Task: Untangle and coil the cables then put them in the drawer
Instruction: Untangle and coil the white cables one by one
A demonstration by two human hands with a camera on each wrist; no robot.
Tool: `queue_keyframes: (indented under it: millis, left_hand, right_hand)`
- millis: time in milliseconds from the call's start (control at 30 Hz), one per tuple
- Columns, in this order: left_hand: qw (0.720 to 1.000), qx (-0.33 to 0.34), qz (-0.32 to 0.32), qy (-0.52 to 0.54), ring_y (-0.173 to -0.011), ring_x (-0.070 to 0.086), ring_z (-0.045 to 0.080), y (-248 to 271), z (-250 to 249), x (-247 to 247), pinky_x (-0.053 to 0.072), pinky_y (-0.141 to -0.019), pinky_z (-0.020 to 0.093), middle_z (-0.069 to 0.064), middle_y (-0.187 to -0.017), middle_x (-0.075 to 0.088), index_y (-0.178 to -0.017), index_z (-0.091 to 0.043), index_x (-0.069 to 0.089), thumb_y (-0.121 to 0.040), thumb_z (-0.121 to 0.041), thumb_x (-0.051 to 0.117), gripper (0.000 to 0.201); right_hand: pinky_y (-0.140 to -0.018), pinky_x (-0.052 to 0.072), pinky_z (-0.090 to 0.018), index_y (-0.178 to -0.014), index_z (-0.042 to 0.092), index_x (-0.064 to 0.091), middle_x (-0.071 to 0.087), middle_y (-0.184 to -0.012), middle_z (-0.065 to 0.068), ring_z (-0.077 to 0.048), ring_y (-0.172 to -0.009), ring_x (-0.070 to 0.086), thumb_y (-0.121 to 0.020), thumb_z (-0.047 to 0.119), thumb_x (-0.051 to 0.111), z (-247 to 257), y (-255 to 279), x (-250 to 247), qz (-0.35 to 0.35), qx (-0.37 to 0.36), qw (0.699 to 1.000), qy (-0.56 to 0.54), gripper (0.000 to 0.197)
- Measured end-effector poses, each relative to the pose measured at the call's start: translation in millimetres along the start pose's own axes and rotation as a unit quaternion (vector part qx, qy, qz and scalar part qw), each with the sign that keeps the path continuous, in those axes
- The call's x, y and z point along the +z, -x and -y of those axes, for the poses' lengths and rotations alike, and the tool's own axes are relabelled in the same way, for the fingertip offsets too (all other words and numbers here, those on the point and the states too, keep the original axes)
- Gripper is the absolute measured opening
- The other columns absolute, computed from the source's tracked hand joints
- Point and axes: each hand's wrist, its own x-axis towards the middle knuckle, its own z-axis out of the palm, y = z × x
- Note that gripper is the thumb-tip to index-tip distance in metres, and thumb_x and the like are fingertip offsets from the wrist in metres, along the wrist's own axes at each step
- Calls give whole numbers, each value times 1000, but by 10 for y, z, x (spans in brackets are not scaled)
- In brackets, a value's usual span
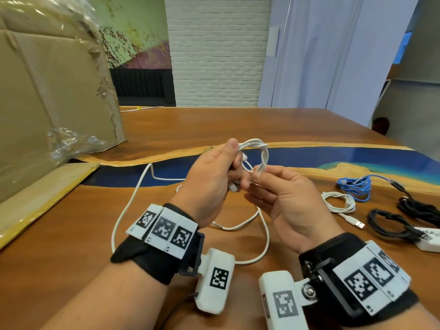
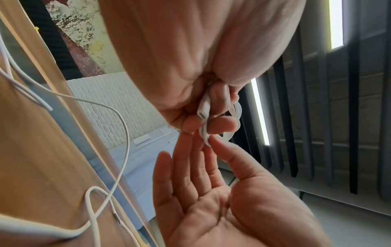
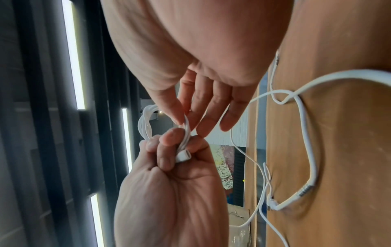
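Note:
A white cable point(image 1: 262, 151) is partly wound into a small coil held above the table. My left hand point(image 1: 234, 163) grips the coil in its curled fingers, thumb on top, with a white connector point(image 2: 202, 111) sticking out of the fist. My right hand point(image 1: 257, 173) pinches the coil's lower side between thumb and forefinger point(image 3: 183, 122), its other fingers straight. The rest of the white cable point(image 1: 129, 201) trails in loose loops over the wooden table point(image 1: 71, 246) below both wrists. No drawer is in view.
At the right lie a blue cable bundle point(image 1: 357, 184), a coiled white USB cable point(image 1: 339, 201), black cables point(image 1: 385, 222) and a white adapter point(image 1: 428, 241). A large cardboard box point(image 1: 47, 91) in plastic wrap stands at the left.

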Motion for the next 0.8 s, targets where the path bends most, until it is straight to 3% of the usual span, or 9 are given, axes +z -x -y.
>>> queue_keyframes:
  millis: [100,200,267,333,467,633,800]
  left_hand:
    - [1000,0,-4,6,-61,57,19,-8,12,14,43,-60,29,2,-55,39,-78,-11,48,-109,-30,32,40]
    - [1000,6,-25,-11,-69,58,21,-33,8,-37,45,-62,29,4,-62,51,-79,-11,54,-109,-29,35,40]
    - [997,9,-38,-63,-70,52,19,-43,13,-86,43,-65,29,4,-70,57,-78,-13,59,-109,-32,37,42]
    - [993,5,-49,-105,-66,43,16,-46,23,-135,36,-65,30,5,-73,51,-77,-16,62,-108,-35,40,43]
    - [996,-18,-43,-79,-55,32,14,-66,10,-198,30,-55,27,4,-62,37,-76,-16,62,-108,-35,42,41]
    - [999,-19,-21,-41,-44,43,15,-42,-13,-142,43,-48,24,5,-52,42,-77,-8,63,-103,-30,50,36]
    - [999,-20,-16,-34,-48,52,11,-38,-20,-155,55,-54,24,15,-68,50,-77,-7,66,-102,-26,54,33]
  right_hand:
    - [-90,55,-40,-104,8,68,74,-85,-12,-20,-80,73,-89,3,68,28,-21,-10,0,2,1000,-29,16]
    - [-85,57,-37,-102,8,70,73,-88,-11,-20,-83,71,-80,8,70,79,-21,-22,25,-11,997,-74,22]
    - [-81,59,-35,-97,8,72,71,-83,-8,-17,-78,70,-78,11,68,107,-6,-24,45,-18,995,-92,19]
    - [-82,57,-36,-90,10,75,69,-80,-7,-16,-75,68,-79,14,68,122,7,-29,60,-11,994,-93,14]
    - [-90,53,-43,-86,11,79,69,-80,-6,-17,-78,66,-77,21,70,156,19,-48,94,25,995,-38,15]
    - [-92,50,-45,-88,10,73,62,-78,-4,-17,-79,58,-80,24,70,178,25,-50,105,28,994,11,17]
    - [-94,50,-51,-79,15,73,67,-80,-3,-20,-90,62,-81,29,68,184,64,-31,111,37,993,14,14]
